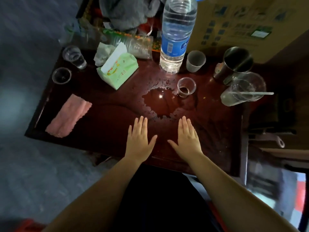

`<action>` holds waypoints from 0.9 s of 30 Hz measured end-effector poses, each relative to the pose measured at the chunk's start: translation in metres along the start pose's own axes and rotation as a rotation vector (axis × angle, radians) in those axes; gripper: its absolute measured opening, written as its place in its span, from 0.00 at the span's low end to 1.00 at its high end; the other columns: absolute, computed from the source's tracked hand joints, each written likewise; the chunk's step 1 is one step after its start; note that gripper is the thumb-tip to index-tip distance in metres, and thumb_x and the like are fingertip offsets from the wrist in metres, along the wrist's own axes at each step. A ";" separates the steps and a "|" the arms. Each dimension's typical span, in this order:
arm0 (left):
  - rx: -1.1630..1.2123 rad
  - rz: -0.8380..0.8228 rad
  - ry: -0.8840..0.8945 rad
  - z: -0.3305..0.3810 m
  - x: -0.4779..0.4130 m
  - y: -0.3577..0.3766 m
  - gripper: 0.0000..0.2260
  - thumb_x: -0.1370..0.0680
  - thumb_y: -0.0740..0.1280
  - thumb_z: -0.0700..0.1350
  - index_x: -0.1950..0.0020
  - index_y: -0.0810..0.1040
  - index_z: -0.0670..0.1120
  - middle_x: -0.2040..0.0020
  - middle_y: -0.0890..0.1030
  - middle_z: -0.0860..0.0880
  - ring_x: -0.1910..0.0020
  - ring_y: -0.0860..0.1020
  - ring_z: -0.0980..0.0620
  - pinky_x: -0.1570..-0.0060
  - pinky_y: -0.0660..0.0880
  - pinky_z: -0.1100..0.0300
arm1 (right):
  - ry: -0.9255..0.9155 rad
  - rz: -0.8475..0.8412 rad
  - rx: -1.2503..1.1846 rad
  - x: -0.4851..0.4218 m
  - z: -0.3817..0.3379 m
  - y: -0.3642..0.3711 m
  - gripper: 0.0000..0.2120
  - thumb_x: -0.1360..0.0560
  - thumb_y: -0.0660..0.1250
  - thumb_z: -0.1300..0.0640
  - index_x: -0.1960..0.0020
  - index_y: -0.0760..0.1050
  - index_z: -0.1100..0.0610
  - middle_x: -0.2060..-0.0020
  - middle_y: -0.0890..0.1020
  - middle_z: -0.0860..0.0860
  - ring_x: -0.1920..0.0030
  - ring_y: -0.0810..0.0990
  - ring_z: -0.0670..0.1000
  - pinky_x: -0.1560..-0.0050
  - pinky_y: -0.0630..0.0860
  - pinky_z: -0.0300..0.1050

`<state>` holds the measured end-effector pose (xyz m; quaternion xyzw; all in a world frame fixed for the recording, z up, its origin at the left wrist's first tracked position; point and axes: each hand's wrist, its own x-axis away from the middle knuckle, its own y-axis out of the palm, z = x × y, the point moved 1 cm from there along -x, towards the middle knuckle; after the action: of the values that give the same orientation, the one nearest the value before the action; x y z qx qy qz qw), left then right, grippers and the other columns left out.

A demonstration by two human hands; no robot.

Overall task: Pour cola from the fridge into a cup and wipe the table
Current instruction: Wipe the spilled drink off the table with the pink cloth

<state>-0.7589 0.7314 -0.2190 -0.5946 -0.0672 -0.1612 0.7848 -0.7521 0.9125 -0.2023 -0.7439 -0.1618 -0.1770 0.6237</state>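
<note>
Both palms down and flat on the dark red worktop (103, 131), fingers spread, gripping nothing: left hand (139, 137), right hand (187, 137). Just beyond the fingertips, between the two, a brown puddle (158, 102) of spilled liquid. At the puddle's far right edge, upright, a small clear cup (186, 87) with a dark film at the bottom. Well off to the left, a folded pink cloth (68, 116). Farther back, a green tissue pack (117, 71) with illegible print, and a tall water bottle (177, 34) with a blue label, wording blurred.
</note>
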 end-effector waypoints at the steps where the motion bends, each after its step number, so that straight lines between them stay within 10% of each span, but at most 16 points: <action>1: -0.036 -0.006 -0.005 -0.002 0.002 0.005 0.35 0.23 0.43 0.62 0.22 0.49 0.43 0.21 0.49 0.46 0.23 0.46 0.48 0.25 0.48 0.47 | -0.009 0.013 0.021 0.000 0.002 0.002 0.43 0.22 0.54 0.37 0.24 0.36 0.63 0.23 0.40 0.57 0.23 0.39 0.56 0.25 0.45 0.49; 10: -0.094 0.001 0.017 -0.009 0.005 0.013 0.31 0.21 0.48 0.58 0.22 0.46 0.44 0.21 0.45 0.48 0.23 0.41 0.50 0.25 0.44 0.50 | -0.027 0.121 -0.150 -0.007 0.005 -0.014 0.35 0.21 0.57 0.45 0.24 0.49 0.63 0.25 0.57 0.58 0.25 0.55 0.56 0.27 0.60 0.50; 17: -0.036 0.056 0.002 -0.010 0.004 0.014 0.31 0.21 0.54 0.56 0.22 0.52 0.44 0.21 0.50 0.48 0.23 0.46 0.50 0.25 0.47 0.50 | -0.059 0.677 -0.199 -0.047 0.010 -0.087 0.25 0.26 0.66 0.52 0.32 0.68 0.61 0.34 0.69 0.58 0.33 0.66 0.57 0.33 0.62 0.46; 27: -0.043 0.068 -0.014 -0.010 0.004 0.014 0.31 0.22 0.54 0.56 0.22 0.54 0.45 0.21 0.52 0.48 0.23 0.48 0.50 0.25 0.49 0.50 | -0.064 0.411 -0.269 -0.104 0.019 -0.099 0.36 0.28 0.70 0.48 0.27 0.60 0.61 0.30 0.65 0.57 0.29 0.63 0.55 0.33 0.63 0.45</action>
<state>-0.7517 0.7245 -0.2335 -0.6144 -0.0488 -0.1318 0.7764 -0.8885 0.9457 -0.1675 -0.8428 -0.0019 -0.0429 0.5365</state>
